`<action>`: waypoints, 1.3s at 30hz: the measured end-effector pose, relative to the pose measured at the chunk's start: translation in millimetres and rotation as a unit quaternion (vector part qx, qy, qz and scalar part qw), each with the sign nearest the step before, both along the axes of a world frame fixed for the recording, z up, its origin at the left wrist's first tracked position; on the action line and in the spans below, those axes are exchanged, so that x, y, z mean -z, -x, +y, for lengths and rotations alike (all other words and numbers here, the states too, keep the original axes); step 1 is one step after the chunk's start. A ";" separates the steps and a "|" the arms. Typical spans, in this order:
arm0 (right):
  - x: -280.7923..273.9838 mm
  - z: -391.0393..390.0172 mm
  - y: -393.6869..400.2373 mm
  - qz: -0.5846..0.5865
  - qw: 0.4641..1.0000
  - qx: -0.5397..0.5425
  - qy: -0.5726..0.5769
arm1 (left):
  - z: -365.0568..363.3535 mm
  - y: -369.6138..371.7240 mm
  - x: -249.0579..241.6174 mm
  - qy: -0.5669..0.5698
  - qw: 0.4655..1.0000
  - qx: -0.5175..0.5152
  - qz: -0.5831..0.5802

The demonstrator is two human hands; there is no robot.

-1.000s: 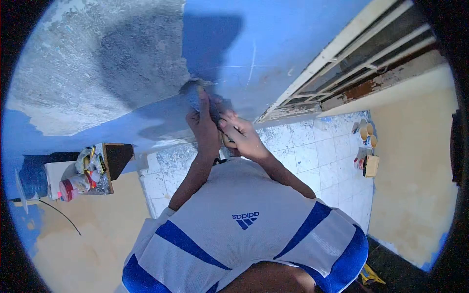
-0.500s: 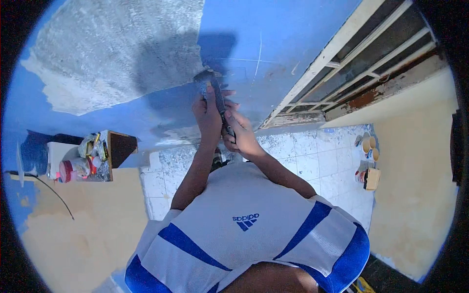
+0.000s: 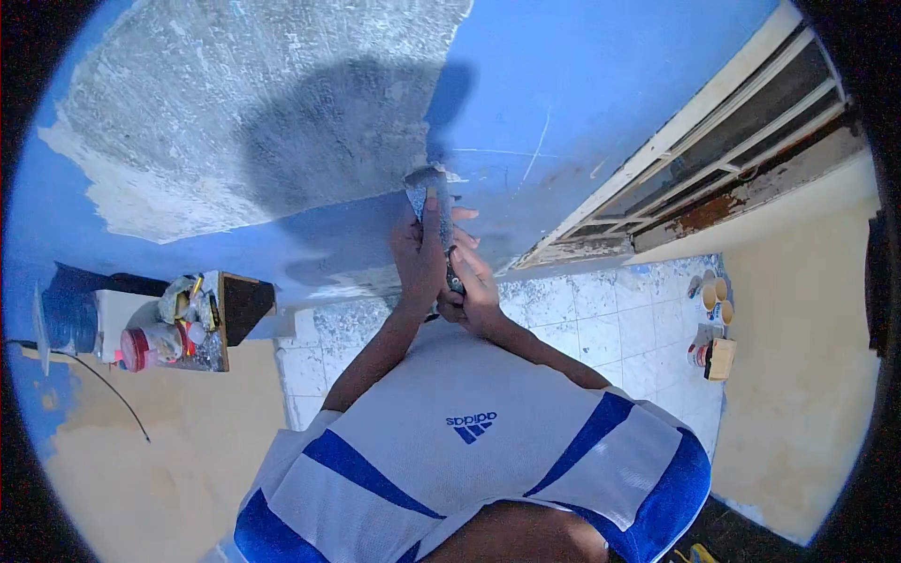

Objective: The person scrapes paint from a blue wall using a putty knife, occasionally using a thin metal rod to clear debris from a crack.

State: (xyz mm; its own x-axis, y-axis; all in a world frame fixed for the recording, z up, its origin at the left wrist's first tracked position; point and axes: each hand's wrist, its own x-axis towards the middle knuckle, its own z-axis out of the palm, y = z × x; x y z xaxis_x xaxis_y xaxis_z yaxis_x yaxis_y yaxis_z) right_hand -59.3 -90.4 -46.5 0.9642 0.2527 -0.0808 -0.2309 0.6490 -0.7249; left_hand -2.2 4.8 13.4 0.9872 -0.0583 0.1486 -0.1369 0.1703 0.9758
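A broad-bladed scraper (image 3: 428,181) with a dark, paint-specked blade meets the wall at the lower corner of a bare grey patch (image 3: 310,131), where blue paint (image 3: 601,75) begins. My left hand (image 3: 419,258) is closed on the blade, with one digit laid along its face. Lower down, my right hand (image 3: 476,286) wraps the riveted handle, which is partly hidden by the fingers. A few small pale flakes show beside the blade's edge.
A barred window (image 3: 713,159) with a rusty, peeling frame is at right. Jars and bags crowd a small wall shelf (image 3: 225,324) at left. Cups (image 3: 715,291) and a container (image 3: 721,359) stand on the paint-flecked tiled floor (image 3: 601,328). A black cable (image 3: 108,389) hangs at left.
Both hands and the scraper sit lower and further right in the view. The whole scene has shifted the same way as the camera moved. The grip looks the same.
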 end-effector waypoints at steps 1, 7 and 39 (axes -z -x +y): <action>2.8 0.9 -3.1 0.000 1.000 -0.003 0.000 | 1.5 -2.2 -0.4 -0.007 1.000 0.003 -0.007; -1.8 17.2 -14.8 -0.028 0.993 0.071 0.095 | 7.8 -12.0 -3.3 -0.003 0.999 0.006 -0.033; -2.0 7.6 -15.8 -0.032 0.989 0.044 0.136 | -1.5 -8.0 -27.1 0.048 0.993 -0.101 -0.037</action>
State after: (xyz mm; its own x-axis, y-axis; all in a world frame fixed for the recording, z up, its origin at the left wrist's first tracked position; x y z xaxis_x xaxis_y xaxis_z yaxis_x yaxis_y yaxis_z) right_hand -43.4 -82.8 -44.5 0.9867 0.1455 -0.0721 -0.1302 0.4441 -0.8864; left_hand 5.8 3.3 40.5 0.9633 0.1577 0.2173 -0.2491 0.2231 0.9424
